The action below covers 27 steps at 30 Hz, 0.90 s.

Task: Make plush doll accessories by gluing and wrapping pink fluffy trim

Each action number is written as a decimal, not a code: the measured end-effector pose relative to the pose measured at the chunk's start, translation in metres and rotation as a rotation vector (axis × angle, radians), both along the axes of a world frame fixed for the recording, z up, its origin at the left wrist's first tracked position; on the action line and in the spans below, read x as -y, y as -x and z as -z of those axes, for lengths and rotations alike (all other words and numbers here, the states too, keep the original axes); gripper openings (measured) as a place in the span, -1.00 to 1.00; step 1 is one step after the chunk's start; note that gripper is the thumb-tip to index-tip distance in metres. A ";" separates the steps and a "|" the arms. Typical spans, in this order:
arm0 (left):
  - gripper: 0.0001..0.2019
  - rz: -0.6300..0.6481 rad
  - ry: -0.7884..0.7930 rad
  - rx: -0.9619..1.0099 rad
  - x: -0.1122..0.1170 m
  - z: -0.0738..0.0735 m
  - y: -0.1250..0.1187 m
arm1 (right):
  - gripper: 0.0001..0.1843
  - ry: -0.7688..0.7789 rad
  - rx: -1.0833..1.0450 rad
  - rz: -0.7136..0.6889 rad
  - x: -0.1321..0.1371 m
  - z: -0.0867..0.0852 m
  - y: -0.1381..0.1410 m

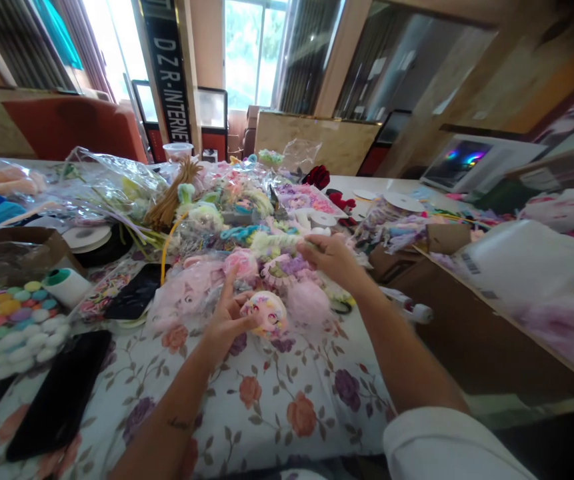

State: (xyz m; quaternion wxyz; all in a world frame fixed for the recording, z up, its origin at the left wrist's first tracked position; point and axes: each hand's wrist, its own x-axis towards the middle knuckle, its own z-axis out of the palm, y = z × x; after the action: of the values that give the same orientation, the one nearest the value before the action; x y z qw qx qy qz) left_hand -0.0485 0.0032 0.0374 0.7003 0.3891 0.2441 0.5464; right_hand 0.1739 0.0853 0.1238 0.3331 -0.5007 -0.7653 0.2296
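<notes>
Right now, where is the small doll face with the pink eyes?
In the head view, the doll face is just below centre, at the thumb of the left hand, with pale pink fluff to its right.

Left hand nearer, right hand farther — arms extended

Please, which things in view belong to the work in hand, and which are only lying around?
Likely in use:
doll face, held by the left fingers
pale fluffy piece, at the right fingers

Likely just lying about:
black phone, front left
white thread spool
pompoms
</notes>
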 end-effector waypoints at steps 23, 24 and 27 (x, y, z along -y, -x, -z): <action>-0.54 -0.122 0.006 -0.207 -0.013 0.018 0.002 | -0.65 0.099 0.034 -0.231 0.048 0.033 0.033; -0.55 -0.144 0.005 -0.240 -0.014 0.020 0.001 | -0.65 0.113 0.020 -0.221 0.048 0.038 0.033; -0.52 -0.184 0.009 -0.287 -0.014 0.021 0.000 | -0.73 0.154 -0.090 -0.159 0.049 0.055 0.035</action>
State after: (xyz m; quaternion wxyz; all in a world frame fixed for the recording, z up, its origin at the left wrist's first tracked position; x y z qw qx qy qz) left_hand -0.0483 0.0170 0.0161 0.6073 0.4358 0.3786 0.5458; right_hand 0.1392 0.0367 0.0687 0.3082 -0.4518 -0.7669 0.3356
